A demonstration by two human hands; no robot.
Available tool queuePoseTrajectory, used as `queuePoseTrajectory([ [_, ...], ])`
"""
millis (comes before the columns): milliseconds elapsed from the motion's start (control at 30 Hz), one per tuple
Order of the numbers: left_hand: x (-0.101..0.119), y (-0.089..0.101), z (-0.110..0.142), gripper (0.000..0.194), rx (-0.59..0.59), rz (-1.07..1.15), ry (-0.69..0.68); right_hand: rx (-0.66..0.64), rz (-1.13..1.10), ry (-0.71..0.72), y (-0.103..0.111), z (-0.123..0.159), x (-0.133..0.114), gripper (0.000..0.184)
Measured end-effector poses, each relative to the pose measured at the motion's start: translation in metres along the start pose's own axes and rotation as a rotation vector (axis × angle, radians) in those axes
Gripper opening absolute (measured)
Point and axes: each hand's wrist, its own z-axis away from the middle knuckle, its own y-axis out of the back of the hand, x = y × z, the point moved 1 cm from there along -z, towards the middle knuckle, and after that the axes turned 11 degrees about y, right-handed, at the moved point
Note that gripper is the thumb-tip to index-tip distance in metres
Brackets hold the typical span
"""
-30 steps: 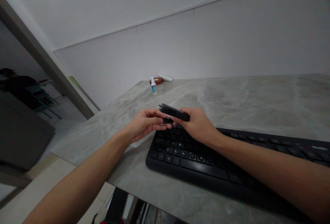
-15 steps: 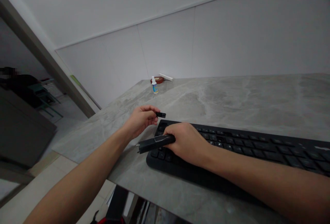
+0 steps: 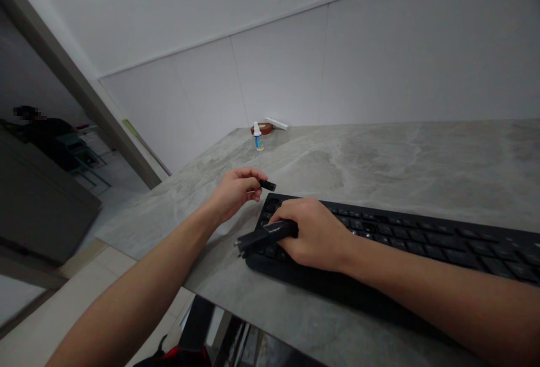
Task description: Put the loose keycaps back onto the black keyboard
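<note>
Between the thumb and fingers of my left hand [image 3: 241, 193] is a small flat black piece [image 3: 268, 185], held just past the far left corner of a black keyboard [image 3: 405, 232]. What kind of part it is I cannot make out. My right hand [image 3: 316, 235] is wrapped round a long black tool [image 3: 264, 237] above the keyboard's left end. Small metal prongs stick out of the tool's end, which points left and slightly toward me. The hand hides the tool's other end and some of the keys.
A small white bottle with a blue label [image 3: 258, 137] stands toward the back of the grey marbled table [image 3: 375, 159]. Behind it are a brown object [image 3: 265, 128] and a white strip [image 3: 277, 124]. A person [image 3: 50, 136] is beyond the opening on the left.
The view has shifted slightly, so everything sits a bit farther right. Both hands keep their holds; the black tool and the small piece are turned slightly differently.
</note>
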Motion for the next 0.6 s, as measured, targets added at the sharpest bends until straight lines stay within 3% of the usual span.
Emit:
queuePoseTrajectory([
  [67,0.0,0.002,-0.001,0.017,-0.002,0.019,0.022,0.09,-0.065,-0.075,0.004,-0.002,0.004,0.011],
  [200,0.003,0.009,-0.002,0.012,-0.031,0.064,0.085,0.254,-0.125,-0.18,0.01,-0.006,0.013,0.034],
  [367,0.012,0.013,0.003,0.009,-0.144,0.016,0.196,0.374,-0.195,-0.18,0.012,-0.003,0.014,0.044],
  [500,0.016,0.013,0.014,0.025,-0.233,-0.137,0.228,0.361,-0.22,-0.084,0.012,-0.002,0.008,0.046],
  [600,0.02,0.016,0.024,0.016,-0.351,-0.549,0.05,0.306,-0.225,-0.071,0.011,-0.002,0.006,0.048],
])
